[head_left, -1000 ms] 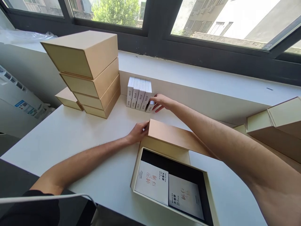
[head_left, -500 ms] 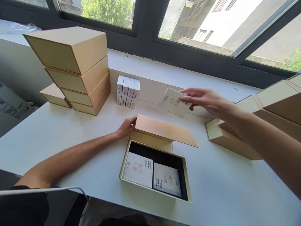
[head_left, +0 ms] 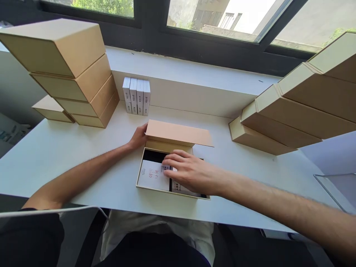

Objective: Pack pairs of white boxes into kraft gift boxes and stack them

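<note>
A tan gift box (head_left: 174,194) with a black lining lies on the table, its lid (head_left: 178,132) raised at the back. My left hand (head_left: 139,136) grips the lid's left end, the fingers partly hidden behind it. In the left part of the box rests a flat white printed packet (head_left: 152,175). Over the right part is my right hand (head_left: 191,171), palm down with fingers apart and slightly blurred. Beneath it, a second white packet (head_left: 182,190) shows only in part.
Several small white boxes (head_left: 136,96) stand in a block by the sill. To the left rises a stack of tan boxes (head_left: 83,70), with a low tan box (head_left: 52,109) beside it. More tan boxes (head_left: 300,104) are stacked at right. A thin white cable (head_left: 55,212) crosses the lower left.
My right hand has come down from the upper right to the box, and the white packet it held is no longer seen in the air. My left hand stays on the lid.
</note>
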